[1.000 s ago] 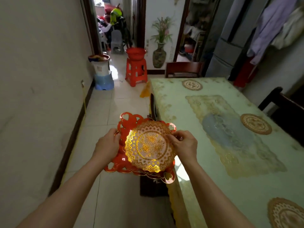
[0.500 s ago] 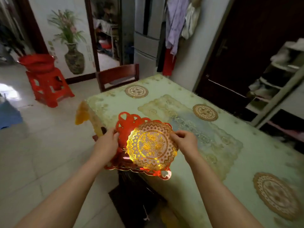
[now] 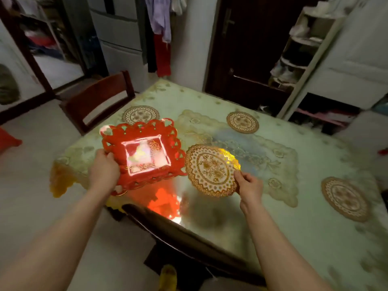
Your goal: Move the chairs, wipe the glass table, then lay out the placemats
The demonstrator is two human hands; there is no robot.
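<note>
My right hand (image 3: 248, 184) pinches the near right edge of a round gold lace placemat (image 3: 211, 170), held just over the glass table (image 3: 262, 227) near its front side. My left hand (image 3: 104, 172) grips the near left rim of a red openwork tray (image 3: 144, 152) with a shiny square bottom, above the table's left corner. Three more gold placemats lie flat on the table: one at the far left (image 3: 140, 114), one at the far middle (image 3: 242, 122), one at the right (image 3: 345, 198).
A dark wooden chair (image 3: 98, 99) stands at the table's far left end. A dark door (image 3: 247, 45) and white shelves (image 3: 302, 49) lie beyond the table, with a fridge (image 3: 119, 32) and hanging clothes (image 3: 160, 28) at the back. A yellow slipper (image 3: 168, 277) shows below.
The placemat that lay on the tray has been lifted off to the right in my right hand. My view has turned right and both hands have come over the table.
</note>
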